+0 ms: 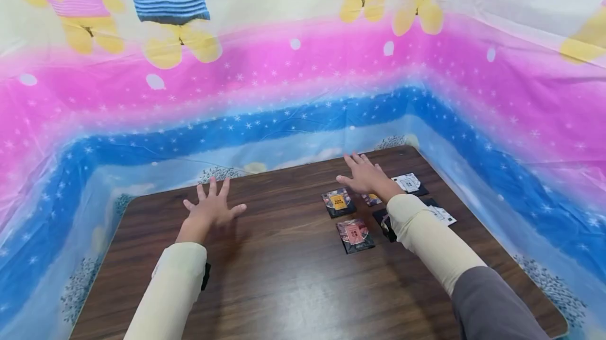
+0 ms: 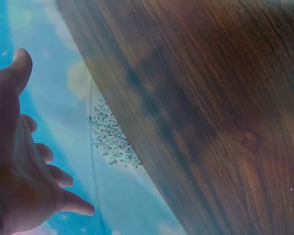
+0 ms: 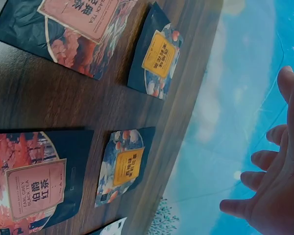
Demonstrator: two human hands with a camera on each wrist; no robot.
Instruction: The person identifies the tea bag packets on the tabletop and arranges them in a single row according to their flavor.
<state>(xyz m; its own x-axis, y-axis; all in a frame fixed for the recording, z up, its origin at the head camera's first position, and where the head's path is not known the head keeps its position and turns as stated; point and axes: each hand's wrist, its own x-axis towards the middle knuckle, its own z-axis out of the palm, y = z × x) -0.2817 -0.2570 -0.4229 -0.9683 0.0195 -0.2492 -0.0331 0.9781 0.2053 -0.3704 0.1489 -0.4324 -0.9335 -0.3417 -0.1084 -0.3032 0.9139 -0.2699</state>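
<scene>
My left hand (image 1: 210, 211) hovers over the left part of the table with its fingers spread, holding nothing. In the left wrist view the same hand (image 2: 22, 161) shows apart from the wood. My right hand (image 1: 366, 176) is held out above several tea sachets, fingers extended and nothing gripped. Below it lie a yellow-labelled sachet (image 1: 338, 203) and a pink-labelled sachet (image 1: 355, 236). A second yellow-labelled sachet (image 1: 371, 200) and a dark sachet (image 1: 384, 224) are partly hidden by the right hand and sleeve. In the right wrist view one pink-labelled sachet (image 3: 36, 188) reads Earl Grey black tea.
Two white-patterned sachets (image 1: 410, 183) lie near the table's right edge, one partly behind the right sleeve. The brown wooden table (image 1: 274, 256) has rounded corners. A printed curtain (image 1: 284, 82) with pink and blue bands surrounds its back and sides.
</scene>
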